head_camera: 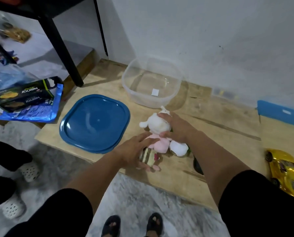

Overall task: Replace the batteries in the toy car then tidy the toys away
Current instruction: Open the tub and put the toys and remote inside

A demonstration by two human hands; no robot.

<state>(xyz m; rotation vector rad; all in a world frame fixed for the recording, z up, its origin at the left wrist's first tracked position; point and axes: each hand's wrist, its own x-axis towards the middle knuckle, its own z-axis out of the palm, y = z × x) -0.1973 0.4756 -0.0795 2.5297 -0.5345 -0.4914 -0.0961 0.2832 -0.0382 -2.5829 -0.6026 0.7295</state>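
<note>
Right hand (pixel 175 127) clasping white plush toy (pixel 158 124), left hand (pixel 134 153) curled round striped plush (pixel 147 158); clear tub (pixel 151 82) far, blue lid (pixel 94 124) left

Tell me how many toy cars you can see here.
2. A yellow toy car lies at the wooden board's right edge; another toy car sits in clear wrapping, far left. Others may be hidden.
</note>
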